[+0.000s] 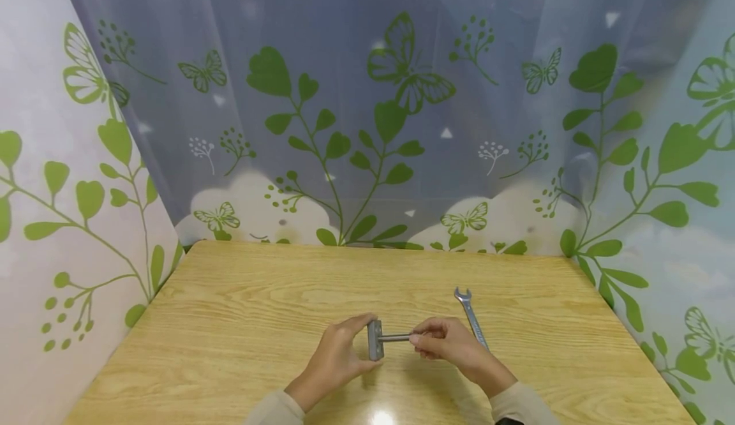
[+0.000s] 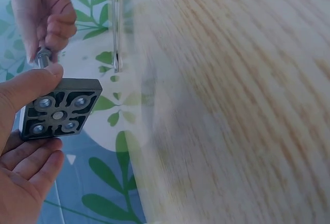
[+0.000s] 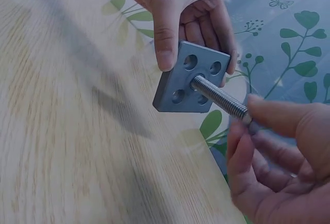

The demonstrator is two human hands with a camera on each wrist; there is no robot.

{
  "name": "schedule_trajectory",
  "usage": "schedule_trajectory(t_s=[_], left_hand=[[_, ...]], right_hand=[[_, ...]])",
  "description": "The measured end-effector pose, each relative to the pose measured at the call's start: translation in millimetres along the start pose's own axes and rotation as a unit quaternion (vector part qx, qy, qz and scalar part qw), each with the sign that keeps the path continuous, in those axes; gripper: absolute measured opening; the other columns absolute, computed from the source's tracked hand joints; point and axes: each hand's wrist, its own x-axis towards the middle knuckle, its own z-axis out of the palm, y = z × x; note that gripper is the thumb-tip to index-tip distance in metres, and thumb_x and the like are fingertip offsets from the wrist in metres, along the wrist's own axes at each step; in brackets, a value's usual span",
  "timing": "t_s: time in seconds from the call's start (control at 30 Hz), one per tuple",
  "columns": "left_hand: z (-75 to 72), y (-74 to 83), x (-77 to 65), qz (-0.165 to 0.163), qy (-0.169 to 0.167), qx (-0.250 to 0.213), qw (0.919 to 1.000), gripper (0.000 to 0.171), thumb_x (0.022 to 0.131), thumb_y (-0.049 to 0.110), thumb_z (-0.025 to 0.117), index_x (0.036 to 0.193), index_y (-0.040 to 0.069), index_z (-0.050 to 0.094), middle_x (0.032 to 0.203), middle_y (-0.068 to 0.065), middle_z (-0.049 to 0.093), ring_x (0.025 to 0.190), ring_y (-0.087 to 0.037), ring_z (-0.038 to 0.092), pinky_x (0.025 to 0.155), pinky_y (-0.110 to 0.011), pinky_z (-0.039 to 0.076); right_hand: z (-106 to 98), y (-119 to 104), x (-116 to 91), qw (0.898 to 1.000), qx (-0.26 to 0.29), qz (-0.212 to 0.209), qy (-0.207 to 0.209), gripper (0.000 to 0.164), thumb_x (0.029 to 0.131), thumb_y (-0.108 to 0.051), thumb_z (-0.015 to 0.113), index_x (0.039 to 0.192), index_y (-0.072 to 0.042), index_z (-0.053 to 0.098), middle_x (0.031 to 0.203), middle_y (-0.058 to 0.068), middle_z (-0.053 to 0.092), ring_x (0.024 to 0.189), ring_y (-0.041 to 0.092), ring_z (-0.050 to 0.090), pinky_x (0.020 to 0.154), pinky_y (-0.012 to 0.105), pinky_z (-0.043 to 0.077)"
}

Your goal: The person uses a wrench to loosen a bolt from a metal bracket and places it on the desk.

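Observation:
My left hand [image 1: 339, 355] grips a square grey metal plate [image 2: 58, 115] by two opposite edges, thumb on one and fingers on the other. Holes sit near the plate's corners, and its back shows a ribbed pattern. From the middle of its face a threaded rod [image 3: 221, 99] sticks out towards my right hand [image 1: 453, 348]. That hand pinches the rod's free end between thumb and fingertips. A small nut-like piece [image 2: 44, 53] shows there in the left wrist view, partly covered by the fingers. The plate is held on edge above the table, with the rod about level.
An open-ended wrench [image 1: 471, 316] lies on the wooden table [image 1: 258, 297], just beyond my right hand, its handle partly behind that hand. Hanging sheets [image 1: 344, 125] with green leaf and butterfly prints enclose the table at the back and both sides.

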Motion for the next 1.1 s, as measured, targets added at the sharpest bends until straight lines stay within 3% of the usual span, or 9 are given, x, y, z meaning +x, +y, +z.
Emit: schedule_trajectory(t_s=[0.17,0.4,0.57,0.73,0.93,1.1], left_hand=[[0.2,-0.8,-1.5,-0.002,0.002,-0.006,1.0000,0.069,0.062,0.011,0.090,0.121,-0.005,0.059,0.118,-0.018,0.066,0.108,-0.031,0.064,0.094,-0.037,0.054],[-0.3,-0.5,-1.4,-0.008,0.002,-0.012,0.9999,0.068,0.063,0.011,0.090,0.121,-0.005,0.059,0.117,-0.018,0.066,0.108,-0.031,0.064,0.093,-0.037,0.054],[-0.1,-0.5,-1.4,-0.010,0.002,-0.010,0.9999,0.068,0.063,0.011,0.090,0.121,-0.005,0.059,0.117,-0.018,0.066,0.107,-0.031,0.065,0.093,-0.037,0.055],[0.5,-0.6,-1.3,-0.006,0.006,-0.008,0.9999,0.068,0.062,0.011,0.090,0.121,-0.005,0.059,0.117,-0.017,0.066,0.107,-0.030,0.065,0.093,-0.036,0.055],[0.4,0.9,-0.5,-0.001,0.001,-0.002,1.0000,0.068,0.062,0.010,0.090,0.121,-0.005,0.059,0.119,-0.017,0.065,0.109,-0.031,0.064,0.094,-0.037,0.054],[0.3,2.0,-0.4,-0.007,-0.006,0.002,1.0000,0.069,0.063,0.011,0.090,0.122,-0.004,0.059,0.120,-0.016,0.065,0.110,-0.031,0.063,0.095,-0.037,0.053]], right_hand=[[0.3,3.0,0.0,0.999,-0.016,-0.041,0.022,0.037,0.084,-0.012,0.073,0.115,0.006,0.062,0.095,0.005,0.064,0.087,0.019,0.061,0.078,0.029,0.057],[1.1,2.7,0.0,0.998,-0.006,-0.049,0.025,0.038,0.084,-0.007,0.073,0.115,0.009,0.061,0.099,0.014,0.065,0.086,0.018,0.062,0.075,0.025,0.057],[0.3,2.0,-1.1,0.999,-0.018,-0.040,-0.001,0.045,0.087,-0.015,0.071,0.122,0.009,0.056,0.103,0.013,0.063,0.092,0.021,0.061,0.082,0.034,0.057],[1.7,1.5,-0.6,1.000,-0.008,-0.002,-0.024,0.050,0.098,-0.036,0.056,0.115,0.012,0.058,0.097,0.011,0.065,0.091,0.024,0.064,0.086,0.041,0.057],[4.1,1.2,0.9,0.999,0.013,0.034,-0.015,0.061,0.098,-0.049,0.046,0.096,0.009,0.065,0.078,0.002,0.065,0.069,0.011,0.059,0.067,0.027,0.057],[0.9,0.1,-0.1,1.000,0.001,0.007,-0.022,0.043,0.098,-0.036,0.055,0.098,0.006,0.064,0.080,0.002,0.063,0.071,0.012,0.058,0.065,0.026,0.054]])
